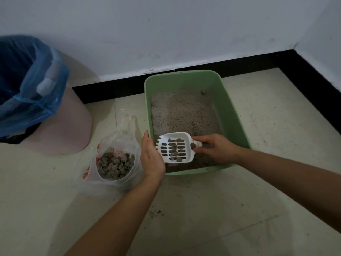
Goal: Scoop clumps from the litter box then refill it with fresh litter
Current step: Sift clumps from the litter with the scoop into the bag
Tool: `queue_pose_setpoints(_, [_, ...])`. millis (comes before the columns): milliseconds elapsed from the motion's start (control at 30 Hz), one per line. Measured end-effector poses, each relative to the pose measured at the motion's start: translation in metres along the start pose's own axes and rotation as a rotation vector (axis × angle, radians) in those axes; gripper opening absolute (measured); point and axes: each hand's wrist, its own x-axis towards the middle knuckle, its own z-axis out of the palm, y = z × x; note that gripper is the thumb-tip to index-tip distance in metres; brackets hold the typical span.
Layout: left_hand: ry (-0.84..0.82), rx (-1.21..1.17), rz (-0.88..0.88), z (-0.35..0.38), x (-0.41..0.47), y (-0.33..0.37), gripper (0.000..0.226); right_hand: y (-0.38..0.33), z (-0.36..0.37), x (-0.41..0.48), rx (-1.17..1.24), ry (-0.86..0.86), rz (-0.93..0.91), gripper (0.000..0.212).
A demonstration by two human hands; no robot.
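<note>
Several grey clumps are lying on the white slotted plastic scoop. The right grip is grasping the scoop by its handle, fingers curled round it, over the near end of the green rectangular plastic litter box. The left grip is released, its flat palm resting against the scoop's toothed edge, judged to be steadying the load so that nothing rolls off. Holding the scoop over the box is likely letting loose litter fall back inside. The clear plastic bag, holding a grey heap, is sitting open on the floor just beside the box's left wall, which is keeping the transfer short. The pink bin is standing further left.
</note>
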Motion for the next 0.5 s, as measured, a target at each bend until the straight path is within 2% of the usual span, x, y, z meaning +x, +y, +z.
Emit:
queue_pose_setpoints(167, [-0.045, 0.045, -0.022, -0.001, -0.004, 0.01, 0.065, -0.004, 0.0, -0.001, -0.031, -0.028, 0.012, 0.04])
queue_pose_setpoints(267, [-0.105, 0.107, -0.06, -0.014, -0.006, 0.027, 0.053, -0.019, -0.012, -0.001, 0.022, 0.009, 0.033, 0.039])
queue_pose_setpoints(333, [-0.034, 0.224, 0.047, -0.031, -0.001, 0.046, 0.046, -0.036, -0.02, 0.002, 0.078, 0.06, 0.044, 0.038])
queue_pose_setpoints(400, [0.103, 0.409, 0.266, -0.06, 0.012, 0.062, 0.036, -0.059, -0.024, 0.009, 0.089, 0.119, 0.022, 0.036])
queue_pose_setpoints(467, [0.202, 0.624, 0.43, -0.092, 0.031, 0.074, 0.031, -0.086, -0.022, 0.016, 0.032, 0.183, -0.024, 0.032])
queue_pose_setpoints(500, [0.234, 0.733, 0.446, -0.108, 0.038, 0.077, 0.033, -0.1, -0.019, 0.02, -0.033, 0.222, -0.05, 0.03])
